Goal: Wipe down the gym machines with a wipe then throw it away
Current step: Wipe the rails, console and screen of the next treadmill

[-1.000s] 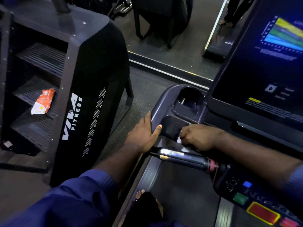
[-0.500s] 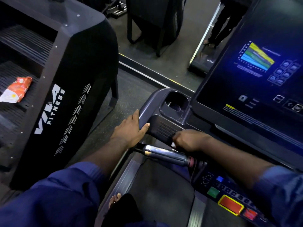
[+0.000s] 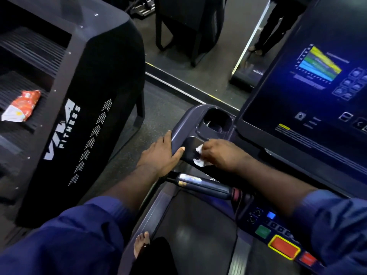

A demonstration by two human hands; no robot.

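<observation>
I stand on a treadmill whose dark console corner (image 3: 179, 124) holds a cup holder (image 3: 215, 121). My right hand (image 3: 222, 153) pinches a small white wipe (image 3: 199, 155) and presses it on the glossy panel just below the cup holder. My left hand (image 3: 160, 153) rests on the console's left edge, fingers straight along the outside and thumb lying on the front face. A chrome handlebar (image 3: 200, 185) runs beneath both hands.
The lit touchscreen (image 3: 309, 82) rises at the right. Coloured buttons (image 3: 284, 249) sit on the lower console. A black stair machine (image 3: 89, 96) stands at the left with an orange wipe packet (image 3: 20, 106) on a step. Someone's legs (image 3: 274, 30) show in the background. My bare foot (image 3: 141, 245) is on the side rail.
My right hand has slid up the console panel toward the cup holder, and the wipe now shows more under my fingers. The left hand stays on the console edge.
</observation>
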